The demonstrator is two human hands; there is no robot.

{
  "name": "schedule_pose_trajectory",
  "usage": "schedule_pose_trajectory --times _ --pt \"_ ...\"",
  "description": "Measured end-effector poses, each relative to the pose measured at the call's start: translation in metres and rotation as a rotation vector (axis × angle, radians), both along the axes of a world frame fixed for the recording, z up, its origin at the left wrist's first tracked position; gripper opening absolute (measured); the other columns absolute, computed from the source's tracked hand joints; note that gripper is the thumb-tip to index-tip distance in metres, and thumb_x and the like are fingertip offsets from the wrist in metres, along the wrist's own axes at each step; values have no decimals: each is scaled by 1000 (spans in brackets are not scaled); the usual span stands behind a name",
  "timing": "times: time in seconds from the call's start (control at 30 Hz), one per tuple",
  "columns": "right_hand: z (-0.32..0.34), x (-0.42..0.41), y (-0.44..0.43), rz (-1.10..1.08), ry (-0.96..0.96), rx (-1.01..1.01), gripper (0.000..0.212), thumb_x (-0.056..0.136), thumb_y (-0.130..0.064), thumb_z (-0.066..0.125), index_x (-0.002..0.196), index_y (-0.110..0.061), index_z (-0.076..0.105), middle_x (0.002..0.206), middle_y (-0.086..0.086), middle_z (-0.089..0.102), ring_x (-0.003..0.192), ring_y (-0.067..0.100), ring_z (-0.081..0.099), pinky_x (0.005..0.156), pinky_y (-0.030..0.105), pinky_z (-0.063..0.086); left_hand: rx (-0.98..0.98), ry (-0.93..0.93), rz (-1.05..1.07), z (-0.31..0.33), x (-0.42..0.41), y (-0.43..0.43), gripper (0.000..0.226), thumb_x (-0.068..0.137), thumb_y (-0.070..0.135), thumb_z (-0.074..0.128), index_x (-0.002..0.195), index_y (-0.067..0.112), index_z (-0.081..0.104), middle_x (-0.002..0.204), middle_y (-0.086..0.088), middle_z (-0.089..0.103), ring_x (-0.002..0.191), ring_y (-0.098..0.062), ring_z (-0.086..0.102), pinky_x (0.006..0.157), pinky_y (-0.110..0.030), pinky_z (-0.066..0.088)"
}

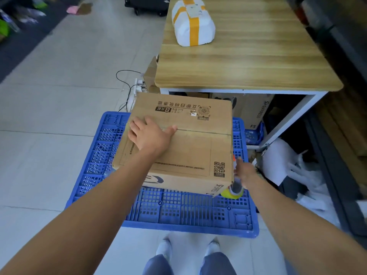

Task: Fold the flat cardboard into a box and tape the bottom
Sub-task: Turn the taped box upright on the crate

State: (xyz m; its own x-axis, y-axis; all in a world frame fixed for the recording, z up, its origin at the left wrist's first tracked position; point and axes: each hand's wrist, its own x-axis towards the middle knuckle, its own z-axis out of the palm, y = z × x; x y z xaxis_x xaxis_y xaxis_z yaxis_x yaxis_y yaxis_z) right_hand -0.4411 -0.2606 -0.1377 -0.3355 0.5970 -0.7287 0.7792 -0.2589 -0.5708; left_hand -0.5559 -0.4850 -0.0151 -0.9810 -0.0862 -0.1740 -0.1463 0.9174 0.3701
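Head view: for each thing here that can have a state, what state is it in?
Brown cardboard box: folded up, flaps closed, centre seam untaped, resting on blue plastic pallet.
Left hand: open, pressing flat on the flaps.
Right hand: gripping a tape dispenser with yellow tape roll beside the box's right edge.
White parcel with yellow tape: sealed, on the wooden table.

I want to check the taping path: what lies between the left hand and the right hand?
In the head view, only the cardboard box top; left hand presses it, right hand is beside its right edge.
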Motion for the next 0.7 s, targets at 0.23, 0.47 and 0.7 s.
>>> schedule_pose_trajectory --times 0.23,0.47,0.7 --pt "129 -39 -43 226 194 82 74 73 -73 58 114 -11 53 106 3 59 99 23 57 87 37 46 50 -129 170 21 -23 -30 113 71 65 66 146 -1 15 153 -21 20 141 -37 21 115 -49 16" --pt "131 -46 -64 228 132 177 57 77 -43 74 116 -5 58 118 10 62 100 26 57 84 33 46 291 -311 220 13 -44 -50 103 58 62 78 134 5 37 129 -13 53 114 -35 54 92 -50 49" --pt "129 -48 -59 193 86 196 47 86 -40 66 116 -5 55 115 12 61 99 27 59 81 34 47 343 -280 253 17 -48 -54 67 72 47 77 116 4 52 114 -12 62 104 -32 61 76 -38 48"
